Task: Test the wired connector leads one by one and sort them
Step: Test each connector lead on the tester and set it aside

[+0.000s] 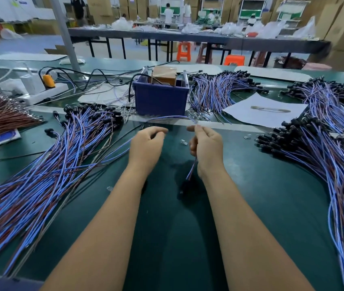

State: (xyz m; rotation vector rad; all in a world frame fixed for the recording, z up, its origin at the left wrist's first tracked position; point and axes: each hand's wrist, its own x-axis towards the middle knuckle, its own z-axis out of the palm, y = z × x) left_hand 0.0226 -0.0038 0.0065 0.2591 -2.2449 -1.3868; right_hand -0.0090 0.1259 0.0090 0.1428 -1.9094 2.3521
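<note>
My right hand (205, 147) pinches one blue-and-red wired lead (191, 172) near its bare end; the lead hangs below the wrist with its black connector (186, 186) blurred just above the green table. My left hand (147, 144) hovers beside it with fingers curled; whether it holds anything I cannot tell. A big pile of leads (47, 164) spreads on the left, another pile (330, 156) on the right. A blue test box (160, 97) stands just behind the hands.
More lead bundles (219, 91) lie behind the box, brown wires (1, 118) at far left. A white power strip (41, 93) with an orange plug, a white sheet (265, 111) and small clear parts (184, 142) sit on the table. People work at benches beyond.
</note>
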